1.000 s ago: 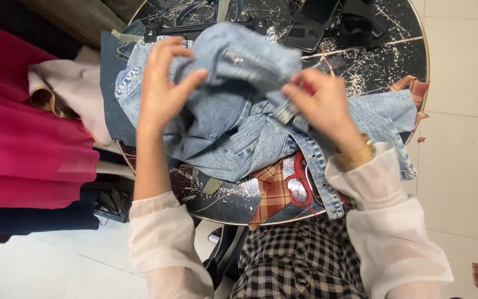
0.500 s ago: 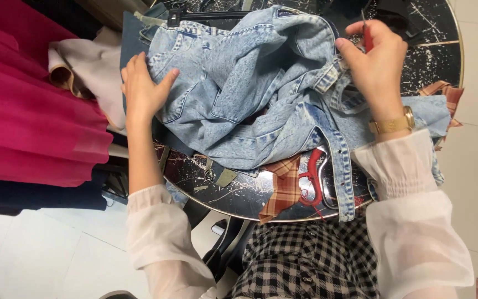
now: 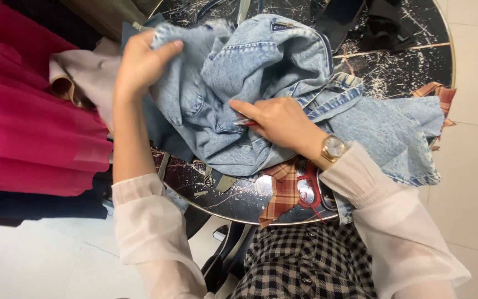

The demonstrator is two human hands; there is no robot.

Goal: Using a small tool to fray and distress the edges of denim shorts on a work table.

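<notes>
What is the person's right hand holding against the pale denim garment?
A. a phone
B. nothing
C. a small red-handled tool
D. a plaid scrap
C: the right hand presses on the denim garment with a thin red-handled tool poking out from under its fingers.

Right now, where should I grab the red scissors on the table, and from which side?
Take the scissors by their red loop handles, coming from the near table edge. The handles lie exposed beside the plaid scrap; the far end runs under the denim and right hand.
</notes>
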